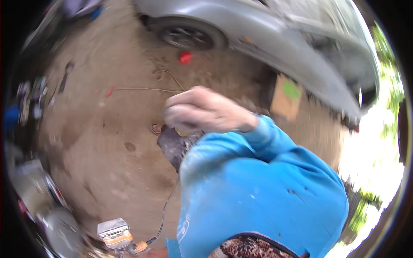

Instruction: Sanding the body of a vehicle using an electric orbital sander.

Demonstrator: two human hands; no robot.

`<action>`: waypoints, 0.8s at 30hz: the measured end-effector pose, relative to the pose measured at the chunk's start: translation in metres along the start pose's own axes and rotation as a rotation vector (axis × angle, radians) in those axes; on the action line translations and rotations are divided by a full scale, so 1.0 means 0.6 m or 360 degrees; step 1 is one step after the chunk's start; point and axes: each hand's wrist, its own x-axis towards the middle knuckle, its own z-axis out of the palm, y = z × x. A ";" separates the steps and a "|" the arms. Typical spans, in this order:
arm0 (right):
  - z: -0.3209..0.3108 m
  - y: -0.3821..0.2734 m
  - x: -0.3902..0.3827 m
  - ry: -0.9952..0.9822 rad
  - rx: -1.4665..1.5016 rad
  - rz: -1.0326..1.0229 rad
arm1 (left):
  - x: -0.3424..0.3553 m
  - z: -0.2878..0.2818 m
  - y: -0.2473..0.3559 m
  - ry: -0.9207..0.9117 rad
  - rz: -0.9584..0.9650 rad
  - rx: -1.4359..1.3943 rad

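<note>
My right hand (206, 111) is raised in the middle of the view, in front of my blue-sleeved chest. Its fingers are curled in and smeared by motion; the palm is hidden, so I cannot tell whether anything is in it. Low at the left edge of my body, my left hand (148, 253) grips an electric sander (116, 235) with an orange body and a pale rectangular pad turned upward. Most of that hand is cut off by the lower rim. A dark power cord (163, 210) runs from the sander up beside my shirt.
A silver-grey car (258, 36) with a dark wheel (187, 38) stands ahead and to the right. Near it are a cardboard box (286, 96) with a green patch and a red object (184, 57). A thin pale cord (146, 89) crosses the dirt floor. Blurred clutter lines the left.
</note>
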 end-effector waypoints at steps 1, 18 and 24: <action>0.033 0.005 0.000 0.0167 -0.0177 -0.0222 | 0.020 0.013 -0.001 -0.0069 0.0071 -0.0023; 0.209 -0.056 -0.019 0.0241 -0.0091 0.0012 | 0.068 -0.138 -0.059 0.0138 -0.0386 -0.0272; 0.265 -0.031 0.274 -0.0036 -0.0252 -0.0073 | 0.169 -0.124 -0.146 0.0485 -0.0623 0.0018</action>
